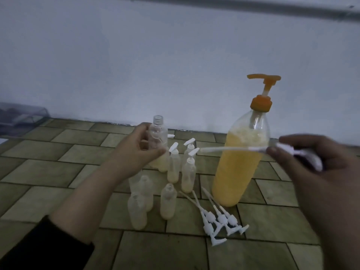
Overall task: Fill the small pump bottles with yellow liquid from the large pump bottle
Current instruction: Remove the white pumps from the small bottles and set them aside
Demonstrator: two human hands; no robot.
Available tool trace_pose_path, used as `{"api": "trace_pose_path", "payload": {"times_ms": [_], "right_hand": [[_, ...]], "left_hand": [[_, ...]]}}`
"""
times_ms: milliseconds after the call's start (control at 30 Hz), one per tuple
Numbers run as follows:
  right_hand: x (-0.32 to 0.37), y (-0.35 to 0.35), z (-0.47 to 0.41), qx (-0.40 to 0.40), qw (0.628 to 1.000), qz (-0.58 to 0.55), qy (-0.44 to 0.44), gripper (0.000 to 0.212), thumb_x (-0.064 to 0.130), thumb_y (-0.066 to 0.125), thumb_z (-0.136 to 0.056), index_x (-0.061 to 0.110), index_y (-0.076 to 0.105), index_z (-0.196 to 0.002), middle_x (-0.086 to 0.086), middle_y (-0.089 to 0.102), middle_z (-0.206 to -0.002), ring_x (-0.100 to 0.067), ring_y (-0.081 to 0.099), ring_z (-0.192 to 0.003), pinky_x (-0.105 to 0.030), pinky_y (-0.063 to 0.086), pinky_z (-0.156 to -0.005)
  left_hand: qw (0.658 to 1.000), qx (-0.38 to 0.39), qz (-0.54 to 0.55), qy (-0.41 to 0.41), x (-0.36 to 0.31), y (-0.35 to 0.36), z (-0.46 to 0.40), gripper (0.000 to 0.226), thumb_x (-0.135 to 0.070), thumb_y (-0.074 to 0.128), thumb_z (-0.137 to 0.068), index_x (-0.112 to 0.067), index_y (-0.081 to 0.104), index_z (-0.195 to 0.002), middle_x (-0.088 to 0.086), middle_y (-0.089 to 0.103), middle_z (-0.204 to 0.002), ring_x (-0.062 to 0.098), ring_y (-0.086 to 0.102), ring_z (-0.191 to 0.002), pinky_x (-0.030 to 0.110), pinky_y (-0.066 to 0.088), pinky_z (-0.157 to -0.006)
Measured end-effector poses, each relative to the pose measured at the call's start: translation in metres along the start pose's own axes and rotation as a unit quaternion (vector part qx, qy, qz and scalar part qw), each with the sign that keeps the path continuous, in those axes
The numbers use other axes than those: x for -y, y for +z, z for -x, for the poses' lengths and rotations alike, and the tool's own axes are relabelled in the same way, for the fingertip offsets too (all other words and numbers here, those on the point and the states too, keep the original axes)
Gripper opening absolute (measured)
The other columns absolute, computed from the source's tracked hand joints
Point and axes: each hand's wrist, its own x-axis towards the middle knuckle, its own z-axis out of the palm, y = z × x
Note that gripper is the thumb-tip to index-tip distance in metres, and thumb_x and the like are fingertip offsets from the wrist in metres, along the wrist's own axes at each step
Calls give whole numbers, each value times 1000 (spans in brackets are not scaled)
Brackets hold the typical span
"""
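The right hand (319, 162), nearest the camera at the right of the view, pinched a white pump head (298, 152) between thumb and fingers (272, 152), with its dip tube (224, 149) pointing left across the front of the large pump bottle (241, 162). The left hand (136, 147), extending from a dark sleeve (44, 248), gripped an uncapped small bottle (158, 133) with fingers curled round its body; the bottle was held upright above the tiled floor (272, 221) and appeared clear, with little or no liquid visible in it.

The large pump bottle stood on the floor toward the far wall, roughly two-thirds full of yellow liquid, its orange pump (263, 80) raised. Three capped small bottles (181, 164) stood just left of it. Uncapped small bottles (153, 201) stood nearer the camera. Loose pump heads (218, 221) lay just in front of the large bottle.

Judged risks:
- The dip tube tip could miss the narrow neck, since the tube was long and flexible.
- The tube could sweep against the standing capped bottles close below it and topple them.
- Capping the held bottle before filling would leave it empty.
- Uncapped bottles on the floor would spill if knocked by the left forearm.
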Motion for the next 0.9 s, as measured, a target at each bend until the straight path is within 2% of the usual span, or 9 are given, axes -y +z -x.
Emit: {"api": "trace_pose_path", "payload": {"times_ms": [100, 200, 267, 333, 500, 567, 633, 733, 900], "right_hand": [[-37, 16, 31, 6, 997, 76, 29, 25, 45, 70, -64, 31, 68, -84, 9, 65, -80, -2, 59, -64, -7, 42, -48], [-88, 39, 64, 13, 990, 134, 31, 24, 34, 80, -65, 25, 67, -84, 5, 64, -81, -8, 59, -71, -23, 48, -58], [-118, 53, 80, -4, 990, 144, 4, 24, 30, 85, -66, 22, 68, -81, 2, 63, -78, -7, 55, -68, -14, 45, -62], [-132, 67, 95, 15, 991, 132, -11, 18, 39, 68, -71, 24, 66, -82, 0, 64, -81, -6, 52, -71, -10, 42, -64], [-161, 99, 127, 21, 983, 119, -137, 13, 30, 48, -87, 27, 60, -93, 11, 52, -97, -10, 55, -86, -32, 50, -85], [-165, 104, 132, 30, 977, 137, -162, 37, 32, 35, -97, 19, 69, -88, 6, 53, -97, -14, 53, -89, -11, 33, -101], [-165, 105, 133, 46, 971, 160, -172, 35, 23, 37, -93, 13, 70, -88, 0, 56, -97, -14, 50, -89, -5, 19, -104], [-170, 107, 134, 65, 968, 177, -165, 32, 19, 49, -71, 9, 71, -91, -7, 62, -95, -16, 50, -91, -10, 24, -102], [-170, 109, 132, 69, 961, 205, -174, 36, 22, 48, -66, 8, 73, -88, -11, 67, -90, -16, 50, -93, -19, 34, -91]], "left_hand": [[998, -21, -51, -32, 7, 0, -15, 49, -44, 72, -55, -30, 56, -100, -6, 69, -99, 11, 66, -92, 42, 54, -86], [991, -9, -114, -67, 11, 11, -27, 40, -27, 73, -65, -24, 54, -100, 0, 65, -97, 12, 62, -83, 34, 53, -75], [985, 19, -153, -71, 11, 19, -32, 36, -16, 73, -69, -24, 52, -98, -5, 62, -88, 8, 57, -72, 26, 47, -63], [980, 44, -182, -74, 14, 24, -34, 37, -9, 73, -68, -24, 51, -93, -9, 57, -78, 6, 52, -65, 21, 43, -55], [950, 94, -286, -83, 20, 34, -36, 62, -11, 81, -63, -27, 46, -112, -7, 53, -91, 4, 53, -69, 21, 42, -48], [946, 89, -302, -83, 20, 37, -36, 62, -12, 82, -63, -25, 45, -110, -7, 51, -92, 4, 51, -70, 20, 39, -49], [944, 86, -308, -86, 21, 39, -36, 62, -13, 83, -62, -24, 44, -109, -7, 52, -94, 6, 51, -73, 21, 38, -51], [938, 99, -316, -105, 26, 41, -33, 64, -15, 84, -63, -24, 43, -111, -8, 52, -91, 8, 54, -78, 24, 47, -60], [919, 127, -353, -120, 33, 50, -34, 55, -14, 83, -63, -20, 47, -105, -3, 58, -91, 13, 56, -82, 29, 52, -71]]}}
